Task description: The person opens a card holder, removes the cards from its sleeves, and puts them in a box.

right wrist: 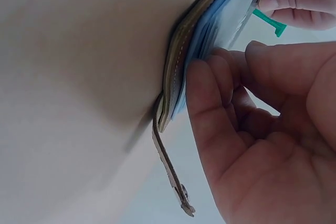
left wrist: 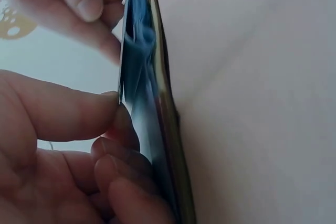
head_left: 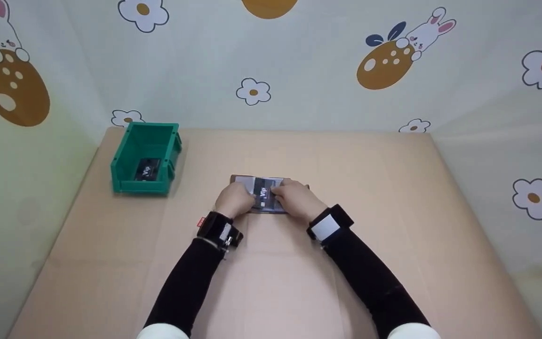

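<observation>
On the tan tabletop [head_left: 275, 282], the left hand [head_left: 235, 200] pinches the Vip card [head_left: 263, 193] over the open card holder [head_left: 246, 181]; the right hand [head_left: 297, 197] curls beside it, grip unclear; probably light, stiff, slippery, the card suits an edge hold

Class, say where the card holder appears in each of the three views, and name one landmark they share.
Head: the card holder is near the centre, partly covered by the left hand and right hand.
Left wrist: edge-on, running top to bottom near the middle.
Right wrist: edge-on, slanting from the top edge toward the middle.
Shared landmark: the left hand.
</observation>
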`<state>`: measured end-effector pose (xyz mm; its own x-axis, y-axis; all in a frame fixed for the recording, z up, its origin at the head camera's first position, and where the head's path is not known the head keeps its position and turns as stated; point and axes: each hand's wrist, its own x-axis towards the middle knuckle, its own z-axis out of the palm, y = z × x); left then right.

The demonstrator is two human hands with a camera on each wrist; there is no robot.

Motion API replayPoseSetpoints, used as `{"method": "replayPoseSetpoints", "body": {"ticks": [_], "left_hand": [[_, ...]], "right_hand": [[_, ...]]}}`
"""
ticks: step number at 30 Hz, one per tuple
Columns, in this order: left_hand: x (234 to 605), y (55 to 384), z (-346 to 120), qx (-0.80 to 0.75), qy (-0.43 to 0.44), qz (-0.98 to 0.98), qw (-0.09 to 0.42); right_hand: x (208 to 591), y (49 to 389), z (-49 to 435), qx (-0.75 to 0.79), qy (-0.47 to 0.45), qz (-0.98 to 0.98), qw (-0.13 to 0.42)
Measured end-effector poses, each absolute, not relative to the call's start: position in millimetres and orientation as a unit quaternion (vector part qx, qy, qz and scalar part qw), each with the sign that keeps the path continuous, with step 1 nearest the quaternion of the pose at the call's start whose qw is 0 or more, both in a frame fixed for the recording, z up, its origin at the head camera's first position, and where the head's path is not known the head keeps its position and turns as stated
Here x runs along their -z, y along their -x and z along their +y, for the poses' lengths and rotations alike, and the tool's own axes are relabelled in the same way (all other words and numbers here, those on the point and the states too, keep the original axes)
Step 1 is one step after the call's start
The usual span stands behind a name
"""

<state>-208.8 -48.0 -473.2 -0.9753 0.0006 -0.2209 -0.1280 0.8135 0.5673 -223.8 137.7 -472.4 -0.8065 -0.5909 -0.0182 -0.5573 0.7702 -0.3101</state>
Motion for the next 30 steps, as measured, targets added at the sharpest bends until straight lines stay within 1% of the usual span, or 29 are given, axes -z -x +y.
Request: {"method": "replayPoseSetpoints", "body": {"ticks": [7, 14, 21, 30], "left_hand": [[473.8, 206.4, -69.0, -0.312, 0.03, 0.944, 0.104], [472.3, 204.7, -83.5, -0.329, 0.049, 0.934, 0.131], [471.2, 204.0, -89.5, -0.335, 0.054, 0.929, 0.146], [469.9, 205.3, -93.5, -0.357, 0.053, 0.919, 0.159]], "right_hand": [[472.9, 223.5, 138.3, 0.148, 0.305, 0.939, 0.057], [474.0, 224.1, 138.2, 0.154, 0.308, 0.937, 0.053], [474.8, 224.9, 137.5, 0.154, 0.295, 0.941, 0.069], [474.3, 223.9, 138.2, 0.149, 0.307, 0.938, 0.057]]}}
